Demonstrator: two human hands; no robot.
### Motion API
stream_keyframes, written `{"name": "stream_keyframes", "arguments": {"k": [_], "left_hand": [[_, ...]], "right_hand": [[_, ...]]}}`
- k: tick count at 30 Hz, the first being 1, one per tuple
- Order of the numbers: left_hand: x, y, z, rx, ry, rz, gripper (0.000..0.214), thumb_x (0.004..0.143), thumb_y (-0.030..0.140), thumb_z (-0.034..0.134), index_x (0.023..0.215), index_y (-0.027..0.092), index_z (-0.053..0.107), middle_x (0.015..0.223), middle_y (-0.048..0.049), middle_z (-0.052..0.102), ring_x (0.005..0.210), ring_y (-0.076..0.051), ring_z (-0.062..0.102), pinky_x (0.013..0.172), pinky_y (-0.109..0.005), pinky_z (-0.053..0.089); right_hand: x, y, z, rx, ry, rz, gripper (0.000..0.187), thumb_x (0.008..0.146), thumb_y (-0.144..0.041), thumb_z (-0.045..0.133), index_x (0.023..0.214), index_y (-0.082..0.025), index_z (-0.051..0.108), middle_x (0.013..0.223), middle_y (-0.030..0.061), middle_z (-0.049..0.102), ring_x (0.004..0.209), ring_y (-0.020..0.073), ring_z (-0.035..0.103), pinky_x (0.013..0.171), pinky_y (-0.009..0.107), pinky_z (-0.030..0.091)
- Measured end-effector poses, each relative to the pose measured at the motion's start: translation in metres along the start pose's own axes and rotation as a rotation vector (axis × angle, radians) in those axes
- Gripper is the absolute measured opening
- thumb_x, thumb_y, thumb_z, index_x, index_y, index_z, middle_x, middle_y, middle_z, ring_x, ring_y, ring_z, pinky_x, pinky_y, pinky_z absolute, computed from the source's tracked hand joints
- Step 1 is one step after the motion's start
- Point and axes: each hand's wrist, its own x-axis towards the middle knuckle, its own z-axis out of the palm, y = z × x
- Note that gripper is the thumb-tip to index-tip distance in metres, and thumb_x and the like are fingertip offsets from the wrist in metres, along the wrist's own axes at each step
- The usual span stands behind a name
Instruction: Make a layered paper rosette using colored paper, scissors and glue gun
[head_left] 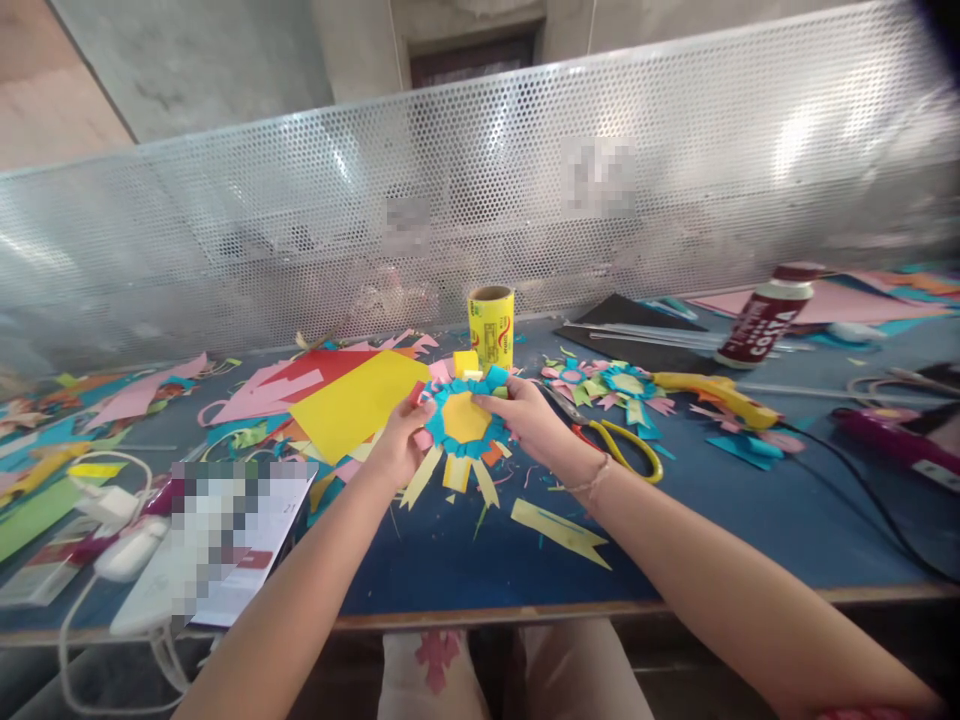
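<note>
Head cam: pinching teal-ruffled paper rosette point(466, 418) by L edge w/ left hand point(405, 440), by R edge w/ right hand point(529, 418), both closed to paper's thickness. Holding it over blue worktop point(420, 585), nr yellow printed tube point(492, 325) & yellow-handled scissors point(657, 470).

Between the left grip point(403, 437) and right grip point(529, 414) sits a paper rosette point(463, 418). On the table point(442, 575), a tube point(490, 328) stands behind both, paper sheets point(360, 400) lie left, scissors point(596, 427) just right, a glue gun point(709, 390) farther right, a paper strip point(559, 530) in front.
</note>
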Motion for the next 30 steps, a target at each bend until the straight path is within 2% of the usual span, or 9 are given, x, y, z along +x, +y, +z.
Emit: {"name": "stream_keyframes", "arguments": {"k": [4, 9, 12, 16, 19, 21, 26, 28, 30], "left_hand": [[0.003, -0.006, 0.002, 0.087, 0.044, 0.016, 0.051, 0.045, 0.020, 0.086, 0.087, 0.018, 0.058, 0.063, 0.0077, 0.055, 0.039, -0.001, 0.039, 0.042, -0.019, 0.031], [0.003, -0.007, 0.007, 0.079, 0.099, 0.110, 0.063, 0.042, 0.022, 0.086, 0.098, 0.020, 0.056, 0.062, 0.0107, 0.055, 0.034, 0.001, 0.033, 0.039, -0.017, 0.029], [0.004, -0.006, 0.007, 0.089, 0.111, 0.129, 0.058, 0.043, 0.022, 0.086, 0.093, 0.019, 0.056, 0.059, 0.0105, 0.054, 0.034, 0.001, 0.033, 0.038, -0.017, 0.028], [0.011, -0.001, -0.001, -0.009, 0.173, 0.184, 0.043, 0.052, 0.023, 0.084, 0.085, 0.019, 0.056, 0.069, 0.0048, 0.061, 0.046, -0.005, 0.051, 0.043, -0.019, 0.039], [0.020, 0.006, -0.013, -0.019, 0.207, 0.269, 0.028, 0.062, 0.027, 0.079, 0.078, 0.020, 0.056, 0.076, -0.0007, 0.064, 0.062, -0.011, 0.060, 0.048, -0.022, 0.044], [0.025, 0.009, -0.019, 0.030, 0.223, 0.331, 0.023, 0.067, 0.030, 0.075, 0.077, 0.021, 0.057, 0.078, -0.0028, 0.065, 0.069, -0.014, 0.062, 0.050, -0.023, 0.045], [0.026, 0.010, -0.020, -0.089, 0.275, 0.411, 0.033, 0.060, 0.029, 0.079, 0.082, 0.020, 0.056, 0.077, -0.0002, 0.064, 0.074, -0.013, 0.064, 0.061, -0.023, 0.048], [0.025, 0.008, -0.019, -0.135, 0.304, 0.448, 0.041, 0.055, 0.028, 0.081, 0.084, 0.019, 0.054, 0.075, 0.0029, 0.062, 0.068, -0.011, 0.062, 0.061, -0.022, 0.047], [0.026, 0.006, -0.018, -0.116, 0.330, 0.480, 0.045, 0.052, 0.026, 0.083, 0.084, 0.019, 0.052, 0.071, 0.0055, 0.060, 0.060, -0.008, 0.058, 0.058, -0.020, 0.045]], "right_hand": [[0.000, -0.001, 0.002, -0.020, -0.011, -0.016, 0.036, 0.055, -0.036, 0.081, 0.080, -0.019, 0.063, 0.079, 0.0025, 0.071, 0.070, 0.0174, 0.068, 0.070, 0.032, 0.059], [0.000, -0.002, 0.001, -0.092, -0.001, 0.023, 0.039, 0.054, -0.036, 0.082, 0.082, -0.018, 0.061, 0.075, 0.0017, 0.070, 0.062, 0.0145, 0.065, 0.056, 0.026, 0.055], [0.002, -0.002, -0.001, -0.067, 0.004, 0.011, 0.041, 0.055, -0.035, 0.082, 0.086, -0.018, 0.062, 0.079, 0.0019, 0.070, 0.068, 0.0144, 0.066, 0.060, 0.024, 0.055], [0.000, -0.007, -0.003, 0.085, -0.001, 0.010, 0.035, 0.070, -0.045, 0.071, 0.094, -0.021, 0.062, 0.095, 0.0041, 0.070, 0.082, 0.0150, 0.067, 0.072, 0.025, 0.054], [-0.003, -0.007, -0.003, 0.118, -0.100, 0.085, 0.039, 0.082, -0.055, 0.052, 0.100, -0.021, 0.060, 0.103, 0.0074, 0.069, 0.095, 0.0193, 0.066, 0.081, 0.032, 0.053], [-0.006, -0.004, -0.003, 0.088, -0.246, 0.143, 0.045, 0.083, -0.059, 0.048, 0.104, -0.021, 0.060, 0.106, 0.0093, 0.068, 0.102, 0.0213, 0.065, 0.087, 0.035, 0.050], [-0.016, 0.003, 0.004, 0.078, -0.583, 0.284, 0.054, 0.068, -0.045, 0.074, 0.111, -0.018, 0.058, 0.104, 0.0101, 0.069, 0.090, 0.0205, 0.069, 0.083, 0.034, 0.052], [-0.020, 0.003, 0.009, 0.068, -0.585, 0.307, 0.057, 0.067, -0.034, 0.077, 0.117, -0.019, 0.054, 0.102, 0.0084, 0.069, 0.086, 0.0182, 0.069, 0.079, 0.031, 0.054], [-0.021, 0.005, 0.013, 0.036, -0.488, 0.331, 0.051, 0.069, -0.029, 0.075, 0.115, -0.020, 0.055, 0.098, 0.0068, 0.070, 0.081, 0.0159, 0.070, 0.074, 0.028, 0.055]]}}
